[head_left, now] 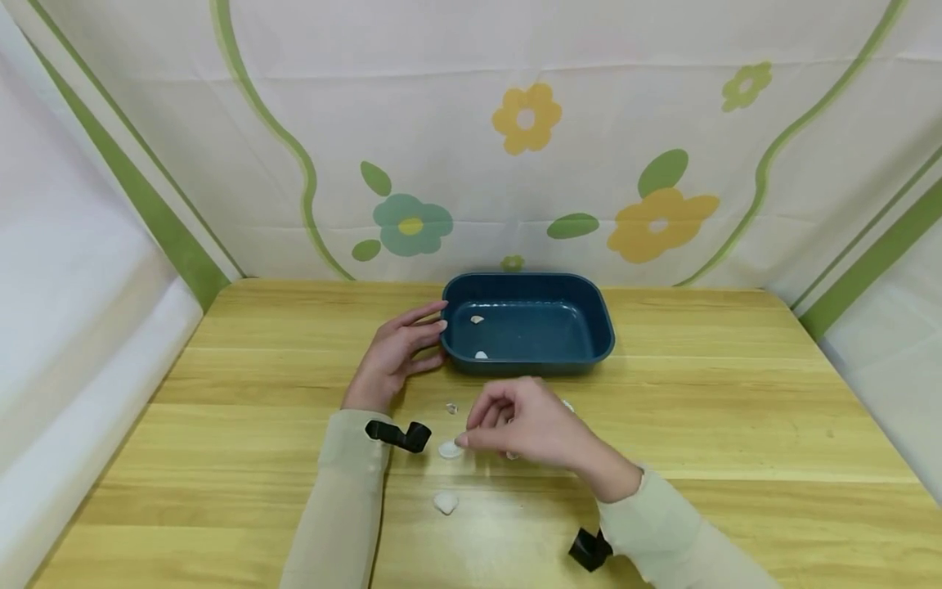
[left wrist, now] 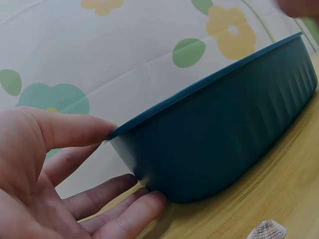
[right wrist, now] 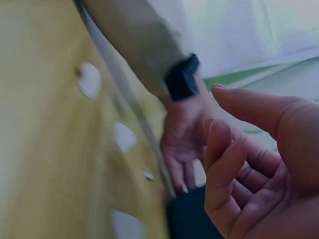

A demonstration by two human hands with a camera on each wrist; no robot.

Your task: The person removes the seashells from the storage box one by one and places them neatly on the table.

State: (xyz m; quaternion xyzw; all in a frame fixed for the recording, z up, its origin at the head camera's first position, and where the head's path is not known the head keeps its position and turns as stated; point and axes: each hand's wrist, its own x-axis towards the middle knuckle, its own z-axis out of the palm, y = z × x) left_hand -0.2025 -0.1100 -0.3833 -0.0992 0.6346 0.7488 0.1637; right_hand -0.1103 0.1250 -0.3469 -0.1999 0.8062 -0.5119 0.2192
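Two shells (head_left: 477,320) lie in the blue tray (head_left: 603,327). Left hand (head_left: 393,353), fingers straight, steadies its end. My right hand (head_left: 526,425), empty, fingers curled, hovers over a white shell (head_left: 450,449); several remain on the table (head_left: 736,425).

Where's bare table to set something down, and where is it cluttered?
Free: the wooden table right of the dark blue rectangular tray, and the left part by the white side curtain. Crowded: in front of the tray, where the left hand touches its end, the right hand hovers and small white shells lie.
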